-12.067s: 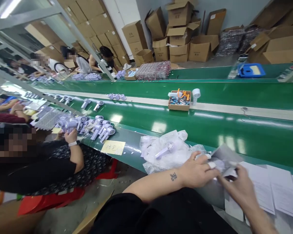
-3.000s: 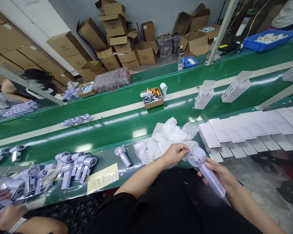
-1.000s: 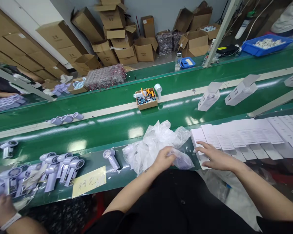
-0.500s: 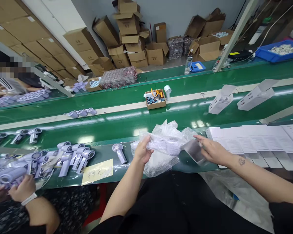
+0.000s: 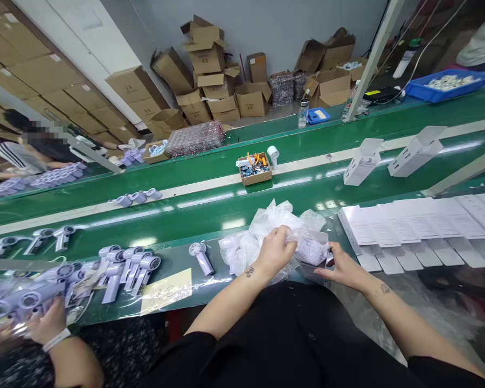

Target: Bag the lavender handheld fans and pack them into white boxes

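My left hand [image 5: 278, 249] is closed on the gathered end of a clear bubble bag [image 5: 310, 249] with something pale lilac inside, seemingly a wrapped handheld fan. The bag's other end lies against a grey-white box [image 5: 310, 272]; how far inside it is, I cannot tell. My right hand [image 5: 343, 268] grips the box's right side, thumb low and fingers above. A heap of loose bubble bags [image 5: 262, 223] lies just beyond my left hand. One bare lilac handheld fan [image 5: 202, 258] rests on the bench to the left.
White boxes [image 5: 424, 223] with open flaps lie in a row at right. A yellow paper [image 5: 165, 291] and several lilac fans [image 5: 125, 264] are at left, beside a co-worker's hands [image 5: 46, 323]. Beyond the bench, a green conveyor [image 5: 202, 213] carries fans and two upright boxes [image 5: 361, 161].
My left hand has moved right with the wrapped item, bringing it up to the box. My right hand has shifted lower and now grips the box's side. The head view has shifted slightly.
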Demonstrator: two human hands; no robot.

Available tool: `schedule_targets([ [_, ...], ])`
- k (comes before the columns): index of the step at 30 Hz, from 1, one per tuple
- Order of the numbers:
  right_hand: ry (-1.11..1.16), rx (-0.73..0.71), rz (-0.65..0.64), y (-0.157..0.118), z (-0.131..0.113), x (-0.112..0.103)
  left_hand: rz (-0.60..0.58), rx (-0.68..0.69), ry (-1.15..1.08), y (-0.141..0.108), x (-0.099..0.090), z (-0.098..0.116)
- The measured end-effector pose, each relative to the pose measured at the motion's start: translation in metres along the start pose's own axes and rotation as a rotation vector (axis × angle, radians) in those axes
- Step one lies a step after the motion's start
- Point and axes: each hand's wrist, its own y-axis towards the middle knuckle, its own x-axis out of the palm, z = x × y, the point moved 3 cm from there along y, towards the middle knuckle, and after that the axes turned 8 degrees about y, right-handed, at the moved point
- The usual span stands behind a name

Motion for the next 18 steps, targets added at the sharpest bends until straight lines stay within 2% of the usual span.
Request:
schedule_targets([
  [2,-0.21,-0.064,0.02,-0.002,0.004,0.004,-0.056,0.064,0.27,0.001,0.007,0.021],
  [4,-0.322,-0.101,0.027,-0.004,0.008,0.009,-0.168,0.141,0.427,0.002,0.024,0.042],
  [6,-0.384,-0.126,0.023,-0.007,0.009,0.015,-0.292,0.207,0.49,0.0,0.043,0.055],
  [8,-0.369,-0.122,0.037,-0.012,0.01,0.019,-0.34,0.271,0.49,-0.005,0.056,0.057],
  [11,-0.285,-0.074,0.093,-0.021,0.008,0.014,-0.277,0.498,0.489,-0.018,0.063,0.052],
  [14,-0.262,-0.052,0.086,-0.025,-0.005,-0.007,-0.204,0.721,0.444,-0.028,0.056,0.051],
  [16,-0.286,-0.097,0.06,-0.017,-0.023,-0.034,-0.112,0.742,0.323,-0.024,0.043,0.052],
  [18,-0.338,-0.16,0.069,0.005,-0.045,-0.071,0.031,0.635,0.156,-0.015,0.026,0.046],
])
